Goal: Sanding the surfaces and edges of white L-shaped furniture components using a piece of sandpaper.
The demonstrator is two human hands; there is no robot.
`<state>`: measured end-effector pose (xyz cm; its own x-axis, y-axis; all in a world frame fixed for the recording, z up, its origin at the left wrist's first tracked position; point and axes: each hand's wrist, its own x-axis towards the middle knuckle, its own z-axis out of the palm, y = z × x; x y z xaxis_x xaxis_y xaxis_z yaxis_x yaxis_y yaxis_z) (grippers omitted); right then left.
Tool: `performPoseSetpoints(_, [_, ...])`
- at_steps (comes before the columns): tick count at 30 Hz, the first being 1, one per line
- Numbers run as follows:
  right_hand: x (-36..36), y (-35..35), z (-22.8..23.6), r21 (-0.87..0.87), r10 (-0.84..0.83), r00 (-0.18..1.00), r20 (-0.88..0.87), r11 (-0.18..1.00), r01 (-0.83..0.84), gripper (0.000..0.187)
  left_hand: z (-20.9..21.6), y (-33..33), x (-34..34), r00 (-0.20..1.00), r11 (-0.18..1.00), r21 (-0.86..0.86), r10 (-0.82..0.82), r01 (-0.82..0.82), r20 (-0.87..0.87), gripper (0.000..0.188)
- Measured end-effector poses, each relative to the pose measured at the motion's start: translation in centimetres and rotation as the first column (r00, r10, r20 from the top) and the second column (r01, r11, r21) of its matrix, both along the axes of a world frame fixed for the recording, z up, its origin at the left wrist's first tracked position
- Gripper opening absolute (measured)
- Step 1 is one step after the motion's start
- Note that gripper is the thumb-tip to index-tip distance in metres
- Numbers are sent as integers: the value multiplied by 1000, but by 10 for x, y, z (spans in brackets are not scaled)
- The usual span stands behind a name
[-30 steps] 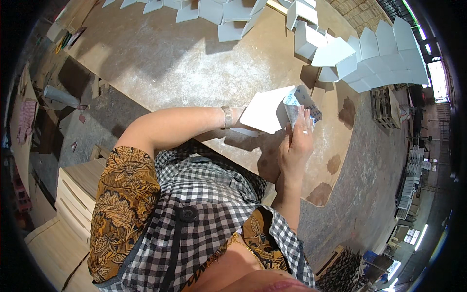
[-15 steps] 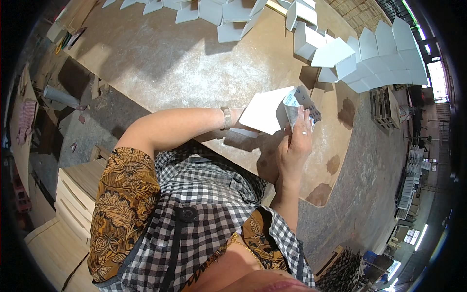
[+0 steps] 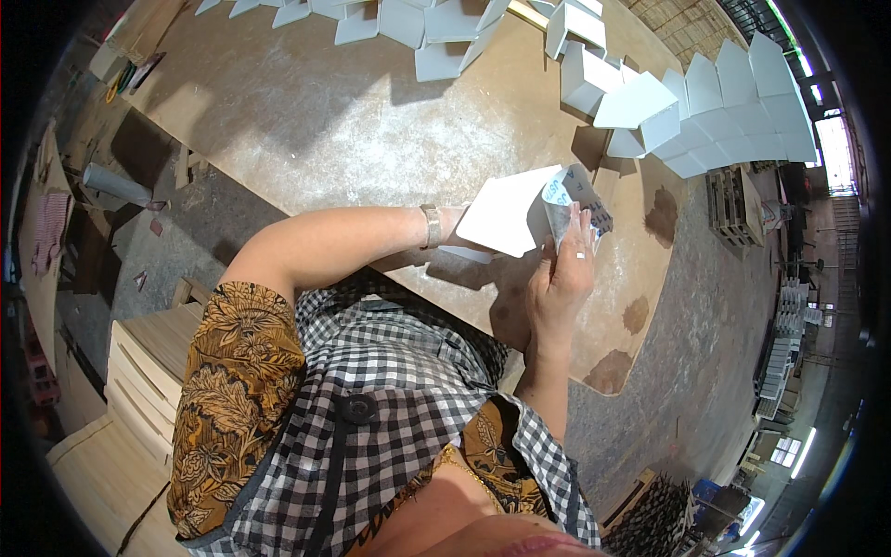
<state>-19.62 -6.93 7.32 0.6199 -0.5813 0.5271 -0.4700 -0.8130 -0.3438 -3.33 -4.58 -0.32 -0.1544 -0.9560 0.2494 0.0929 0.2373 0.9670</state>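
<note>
A white angled wooden piece [image 3: 506,212] is held above the table by my left hand [image 3: 451,226], which reaches in behind it; its fingers are hidden by the piece. My right hand [image 3: 562,277] is closed on a sheet of sandpaper [image 3: 560,202], grey with blue print on its back. The sandpaper curls up against the right side of the white piece. Its far end bends over toward the right, past my fingertips.
The brown worktable [image 3: 306,102] carries white dust and dark stains. Rows of white angled pieces [image 3: 636,100] stand along its far and right sides. Wooden drawers [image 3: 144,381] are at my lower left. A wooden pallet [image 3: 738,206] lies beyond the table's right edge.
Almost nothing differs. My right hand and the sandpaper have shifted very slightly, and both hands keep their hold.
</note>
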Motion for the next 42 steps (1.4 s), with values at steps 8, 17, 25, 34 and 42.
performPoseSetpoints(8, [0,0,-1,5,10,1000,15,1000,-10,57,4,0,1,1000,1000,-25,11,-11,26,47])
performPoseSetpoints(17, [0,0,-3,-7,13,999,30,1000,-12,57,8,0,-1,998,998,-54,24,-21,55,48])
performPoseSetpoints(25, [1,1,-3,3,5,999,43,1000,-5,59,11,-1,0,996,997,-77,36,-30,79,48])
performPoseSetpoints(34, [1,1,-3,3,1,999,41,1000,-1,59,15,0,1,993,994,-104,49,-38,105,49])
performPoseSetpoints(42, [2,2,-3,-4,5,999,48,1000,-5,58,15,1,0,993,993,-108,52,-41,106,50])
